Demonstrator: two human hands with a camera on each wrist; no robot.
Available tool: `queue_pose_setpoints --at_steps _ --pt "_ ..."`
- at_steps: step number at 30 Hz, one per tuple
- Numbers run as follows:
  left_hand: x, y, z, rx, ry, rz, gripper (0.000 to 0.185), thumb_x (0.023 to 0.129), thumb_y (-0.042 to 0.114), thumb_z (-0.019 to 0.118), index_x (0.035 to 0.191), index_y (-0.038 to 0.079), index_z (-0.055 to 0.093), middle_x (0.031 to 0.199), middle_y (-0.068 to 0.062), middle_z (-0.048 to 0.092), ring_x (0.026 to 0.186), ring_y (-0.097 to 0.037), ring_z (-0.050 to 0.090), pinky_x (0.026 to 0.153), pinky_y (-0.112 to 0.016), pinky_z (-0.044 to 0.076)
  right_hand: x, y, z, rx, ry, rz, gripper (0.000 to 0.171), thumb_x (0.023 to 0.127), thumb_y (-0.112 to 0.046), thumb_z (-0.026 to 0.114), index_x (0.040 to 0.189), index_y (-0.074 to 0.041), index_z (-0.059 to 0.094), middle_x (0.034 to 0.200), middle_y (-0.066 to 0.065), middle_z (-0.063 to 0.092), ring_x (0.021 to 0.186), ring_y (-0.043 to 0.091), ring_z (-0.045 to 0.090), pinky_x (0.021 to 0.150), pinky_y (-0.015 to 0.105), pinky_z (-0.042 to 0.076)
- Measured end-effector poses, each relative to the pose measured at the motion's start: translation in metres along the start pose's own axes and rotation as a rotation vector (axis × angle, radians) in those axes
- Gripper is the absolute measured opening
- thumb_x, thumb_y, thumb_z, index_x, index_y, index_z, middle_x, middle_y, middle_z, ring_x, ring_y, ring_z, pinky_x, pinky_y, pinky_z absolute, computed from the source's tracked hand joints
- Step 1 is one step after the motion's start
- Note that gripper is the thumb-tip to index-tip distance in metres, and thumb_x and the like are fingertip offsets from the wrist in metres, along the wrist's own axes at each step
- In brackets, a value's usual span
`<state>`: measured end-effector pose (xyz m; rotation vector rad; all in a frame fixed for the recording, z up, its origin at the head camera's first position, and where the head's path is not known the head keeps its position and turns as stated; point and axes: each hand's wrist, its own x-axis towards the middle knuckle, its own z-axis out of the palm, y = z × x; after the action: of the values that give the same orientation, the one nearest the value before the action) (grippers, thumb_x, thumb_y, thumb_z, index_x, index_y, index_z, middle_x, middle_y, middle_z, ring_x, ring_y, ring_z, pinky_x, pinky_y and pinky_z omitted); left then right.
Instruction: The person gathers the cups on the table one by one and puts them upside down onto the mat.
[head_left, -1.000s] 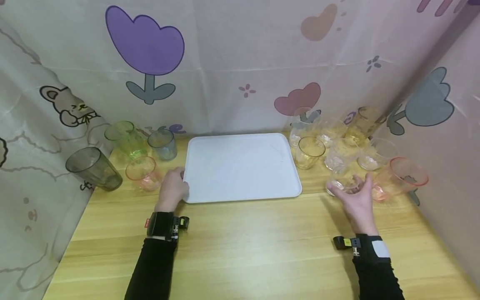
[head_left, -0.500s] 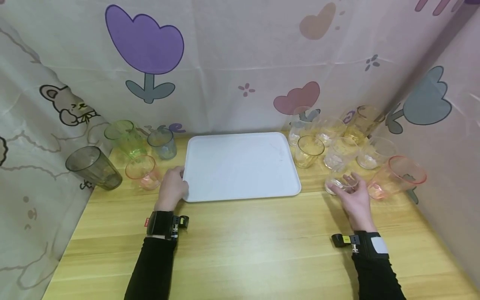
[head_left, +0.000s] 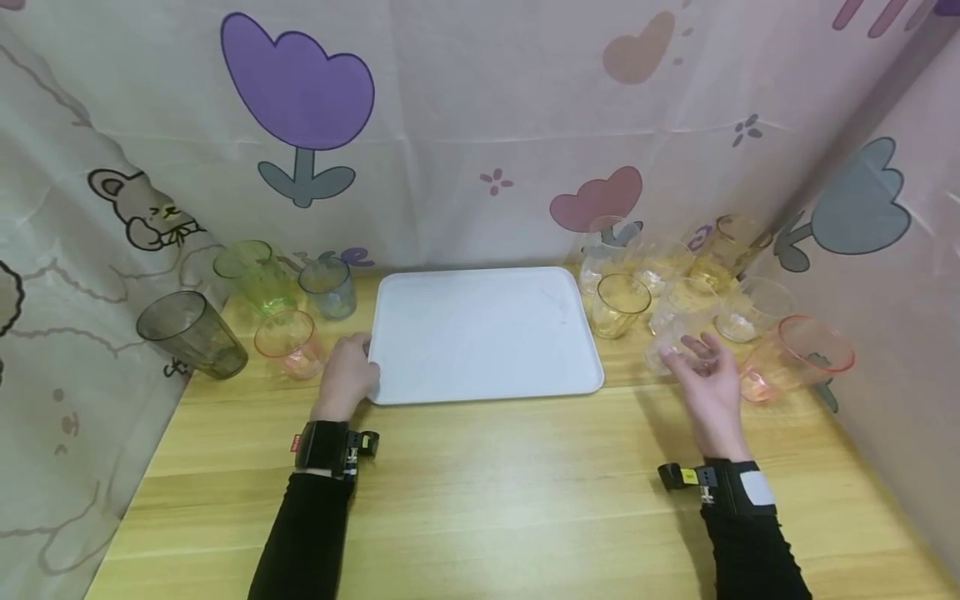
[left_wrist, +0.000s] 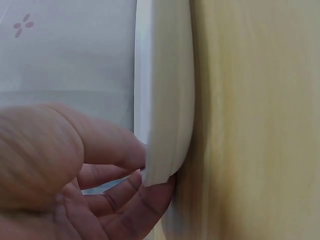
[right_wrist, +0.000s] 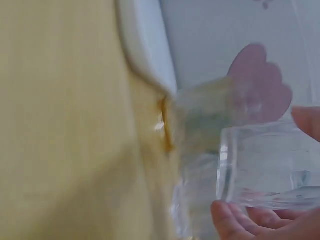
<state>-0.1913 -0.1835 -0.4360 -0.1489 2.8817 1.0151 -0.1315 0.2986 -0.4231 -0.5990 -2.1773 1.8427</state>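
Note:
The white tray (head_left: 483, 333) lies at the back middle of the table in the head view. My left hand (head_left: 345, 379) pinches its near left corner, thumb above and fingers below, as the tray's rim (left_wrist: 172, 90) in the left wrist view shows. On the other side, my right hand (head_left: 711, 392) grips a clear glass (right_wrist: 265, 165) between thumb and fingers. In the right wrist view the glass is off the tabletop. A tall pink glass (head_left: 798, 358) stands just right of this hand, and a small yellow glass (head_left: 619, 307) is left of it.
Several clear glasses and a tall amber glass (head_left: 731, 250) crowd the back right. At the left stand a grey glass (head_left: 193, 335), a green glass (head_left: 258, 279), a blue glass (head_left: 328, 289) and a short pink glass (head_left: 288, 346). A patterned curtain (head_left: 450, 100) borders the table.
My right hand has closed around the clear glass and raised it off the table, moving slightly left and away from the tall pink glass. The left hand and tray keep their places.

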Motion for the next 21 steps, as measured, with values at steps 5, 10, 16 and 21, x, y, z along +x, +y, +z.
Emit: queue_pose_setpoints --at_steps 5,10,16,21 --pt "-0.003 0.001 -0.001 -0.011 0.008 -0.01 0.062 0.085 -0.005 0.05 0.147 -0.009 0.05 0.135 -0.031 0.055 0.124 -0.046 0.052 0.104 -0.06 0.046 -0.006 -0.022 0.02 0.178 0.034 -0.071 0.08 0.099 -0.021 0.072 0.162 -0.01 0.025 0.152 0.008 0.046 0.131 0.016 0.045 0.099 0.015 0.046" --pt "-0.005 0.002 -0.001 -0.009 0.011 -0.014 0.06 0.089 0.001 0.053 0.148 -0.009 0.048 0.138 -0.031 0.052 0.126 -0.045 0.05 0.106 -0.06 0.044 -0.012 -0.039 0.045 0.366 -0.023 -0.131 0.069 0.101 -0.013 0.067 0.156 -0.006 0.025 0.135 0.002 0.051 0.123 0.014 0.052 0.093 0.017 0.052" --pt "-0.006 0.002 0.002 0.0 0.001 -0.007 0.066 0.096 0.019 0.057 0.152 -0.01 0.04 0.148 -0.034 0.042 0.136 -0.049 0.044 0.115 -0.06 0.038 -0.013 -0.051 0.074 0.407 -0.101 -0.151 0.059 0.103 -0.016 0.064 0.151 -0.007 0.029 0.129 0.003 0.053 0.113 0.013 0.057 0.092 0.02 0.054" --pt "-0.008 0.007 0.006 -0.007 0.033 0.001 0.067 0.098 0.025 0.06 0.152 -0.009 0.04 0.147 -0.032 0.041 0.135 -0.047 0.044 0.115 -0.058 0.039 -0.016 -0.056 0.096 0.424 -0.173 -0.145 0.051 0.104 -0.015 0.062 0.145 -0.008 0.032 0.127 0.004 0.053 0.109 0.014 0.06 0.092 0.021 0.056"
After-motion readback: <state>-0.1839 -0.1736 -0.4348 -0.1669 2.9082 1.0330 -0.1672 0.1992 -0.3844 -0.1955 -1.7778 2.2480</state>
